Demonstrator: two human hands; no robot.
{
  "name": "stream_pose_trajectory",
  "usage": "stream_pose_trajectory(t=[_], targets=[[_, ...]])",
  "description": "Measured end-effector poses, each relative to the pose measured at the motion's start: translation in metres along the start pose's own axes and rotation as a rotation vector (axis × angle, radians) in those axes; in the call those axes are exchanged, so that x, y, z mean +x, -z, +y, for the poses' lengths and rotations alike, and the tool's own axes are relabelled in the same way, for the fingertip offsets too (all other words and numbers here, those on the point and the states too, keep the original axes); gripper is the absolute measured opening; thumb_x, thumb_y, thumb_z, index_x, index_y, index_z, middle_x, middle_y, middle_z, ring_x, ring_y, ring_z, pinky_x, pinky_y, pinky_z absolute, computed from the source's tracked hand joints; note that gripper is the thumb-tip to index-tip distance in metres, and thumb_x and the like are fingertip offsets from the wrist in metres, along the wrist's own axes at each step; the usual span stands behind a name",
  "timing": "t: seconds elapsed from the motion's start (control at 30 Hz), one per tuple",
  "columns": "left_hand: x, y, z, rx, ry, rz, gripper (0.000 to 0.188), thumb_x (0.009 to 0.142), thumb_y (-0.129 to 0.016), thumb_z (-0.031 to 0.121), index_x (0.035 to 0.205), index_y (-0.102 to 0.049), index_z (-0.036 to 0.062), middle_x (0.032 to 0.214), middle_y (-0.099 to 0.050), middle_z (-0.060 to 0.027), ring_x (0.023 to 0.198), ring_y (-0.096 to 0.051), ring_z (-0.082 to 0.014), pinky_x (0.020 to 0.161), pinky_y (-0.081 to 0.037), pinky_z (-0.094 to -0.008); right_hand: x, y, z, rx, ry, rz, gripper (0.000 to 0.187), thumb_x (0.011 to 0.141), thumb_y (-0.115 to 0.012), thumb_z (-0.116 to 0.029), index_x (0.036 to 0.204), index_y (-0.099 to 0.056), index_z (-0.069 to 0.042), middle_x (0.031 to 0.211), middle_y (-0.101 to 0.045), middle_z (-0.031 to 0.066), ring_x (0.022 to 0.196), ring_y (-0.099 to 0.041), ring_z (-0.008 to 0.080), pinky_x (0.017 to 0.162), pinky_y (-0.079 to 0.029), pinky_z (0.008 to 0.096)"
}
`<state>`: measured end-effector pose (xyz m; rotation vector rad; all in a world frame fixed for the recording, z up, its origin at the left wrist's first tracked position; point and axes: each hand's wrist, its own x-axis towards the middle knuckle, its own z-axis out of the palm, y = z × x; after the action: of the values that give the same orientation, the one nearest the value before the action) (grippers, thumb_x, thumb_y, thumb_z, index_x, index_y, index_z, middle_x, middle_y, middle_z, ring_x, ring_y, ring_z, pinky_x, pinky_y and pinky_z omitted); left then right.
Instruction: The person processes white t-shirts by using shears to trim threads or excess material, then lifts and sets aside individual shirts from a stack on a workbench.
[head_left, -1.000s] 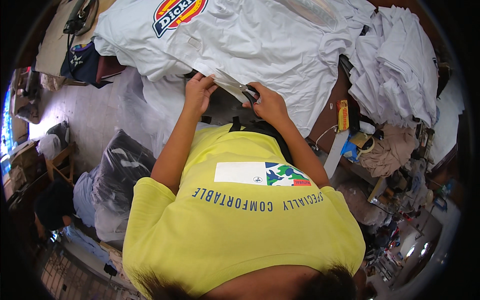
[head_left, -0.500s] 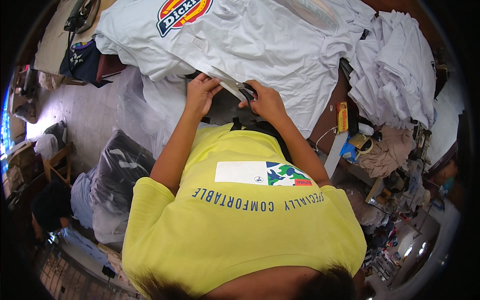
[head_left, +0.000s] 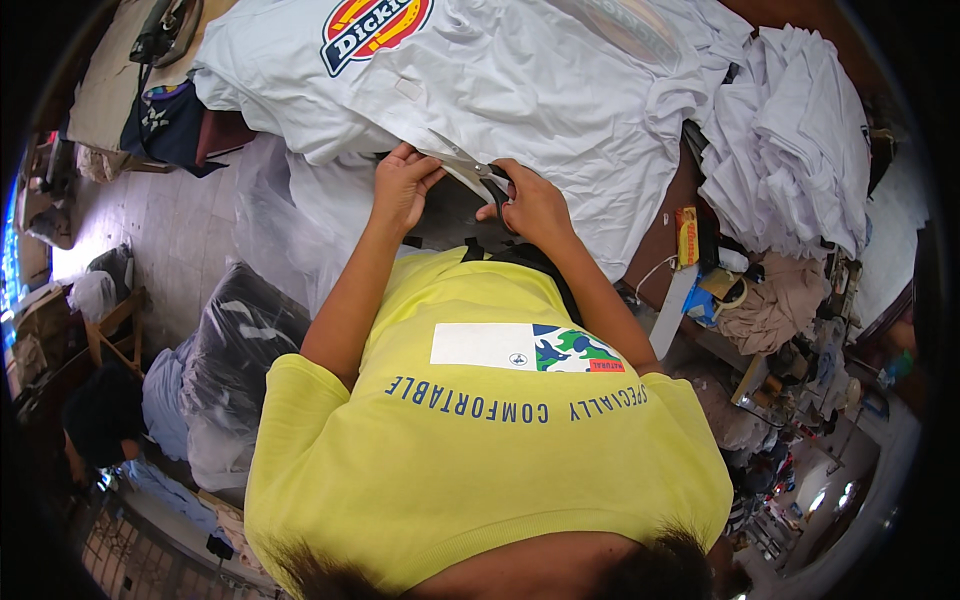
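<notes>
I am watching through the head camera, and I take the white shirt (head_left: 560, 150) as my landmark. It lies spread and rumpled over the brown surface (head_left: 648, 262), its near edge hanging just in front of the wearer's waist. A red, yellow and dark blue print shows on the white cloth toward the far left.

At the shirt's near edge I have both hands at work. The left hand (head_left: 402, 190) is closed in a pinch, thumb against fingers, with the shirt's edge caught between them. The right hand (head_left: 537, 208) is wrapped around the black handles of the scissors (head_left: 499, 190), just to the right of that pinch. The blades point away from the wearer and to the left, meeting the shirt's edge near the left fingertips; I cannot tell how wide they stand.

To the right of the shirt I see a heap of white garments (head_left: 790, 140). On the shirt's near right side are a yellow and red box (head_left: 686, 238), a roll of tape (head_left: 737, 293) and a crumpled brown cloth (head_left: 772, 315). To the left of the shirt hangs a navy cloth (head_left: 168, 132). Well to its near left stands a bulging clear plastic bag (head_left: 240, 335) with dark contents. The wearer's yellow top (head_left: 480, 455) fills the near side.
</notes>
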<state>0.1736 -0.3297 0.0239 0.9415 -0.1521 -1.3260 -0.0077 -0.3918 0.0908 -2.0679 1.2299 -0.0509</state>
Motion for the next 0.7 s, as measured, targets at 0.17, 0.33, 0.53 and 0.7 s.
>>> stream_pose_trajectory(t=[0.17, 0.33, 0.53, 0.7], targets=[[-0.001, -0.003, 0.004, -0.001, 0.01, 0.002, 0.031, 0.078, -0.056, -0.006, 0.108, -0.051, -0.0007, 0.097, -0.06, -0.0076, 0.086, -0.06, -0.0135, 0.074, -0.052, -0.0239, 0.003, -0.004, 0.0, 0.005, 0.03, 0.03, 0.043, 0.062, -0.072, -0.015, 0.102, -0.056, -0.009, 0.064, -0.059, 0.0091, 0.06, -0.059, 0.026, 0.053, -0.043, 0.0342], [0.004, 0.002, 0.005, -0.016, 0.012, -0.006, 0.032, 0.079, -0.058, -0.005, 0.11, -0.05, -0.0001, 0.098, -0.06, -0.0067, 0.085, -0.06, -0.0131, 0.074, -0.052, -0.0247, 0.001, -0.014, 0.02, 0.099, 0.072, 0.065, 0.041, 0.062, -0.072, -0.015, 0.1, -0.057, -0.009, 0.057, -0.059, 0.009, 0.054, -0.058, 0.0288, 0.051, -0.043, 0.0353], [0.004, 0.003, 0.009, 0.005, -0.036, -0.016, 0.034, 0.078, -0.057, -0.006, 0.111, -0.049, 0.0004, 0.096, -0.061, -0.0066, 0.086, -0.06, -0.0134, 0.074, -0.052, -0.0249, 0.004, -0.007, 0.001, -0.017, 0.088, 0.088, 0.051, 0.059, -0.077, -0.023, 0.104, -0.055, -0.011, 0.071, -0.059, 0.0092, 0.066, -0.059, 0.0259, 0.056, -0.044, 0.0347], [0.003, 0.001, 0.011, 0.015, -0.046, -0.031, 0.034, 0.078, -0.057, -0.006, 0.11, -0.05, 0.0, 0.097, -0.06, -0.0068, 0.086, -0.06, -0.0137, 0.076, -0.052, -0.0253, 0.015, -0.01, -0.007, -0.033, 0.142, 0.145, 0.058, 0.056, -0.081, -0.027, 0.106, -0.055, -0.013, 0.061, -0.054, 0.0062, 0.056, -0.057, 0.0216, 0.051, -0.042, 0.0328]])
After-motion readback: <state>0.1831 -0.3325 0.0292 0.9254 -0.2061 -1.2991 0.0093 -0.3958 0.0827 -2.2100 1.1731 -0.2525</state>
